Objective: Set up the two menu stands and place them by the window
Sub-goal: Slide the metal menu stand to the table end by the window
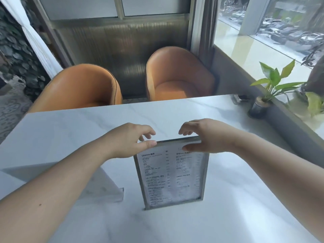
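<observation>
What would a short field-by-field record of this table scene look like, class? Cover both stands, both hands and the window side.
upright menu stand: standing on the marble table, printed menu facing the camera
left hand: fingers at its top left corner
right hand: fingers at its top right corner
clear stand: on the table, left of the upright one
potted plant: at the window edge, far right
placement by window: not yet done

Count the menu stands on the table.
2: the framed menu stand upright at centre between both hands, and a clear acrylic stand to its left, near the left forearm.
</observation>
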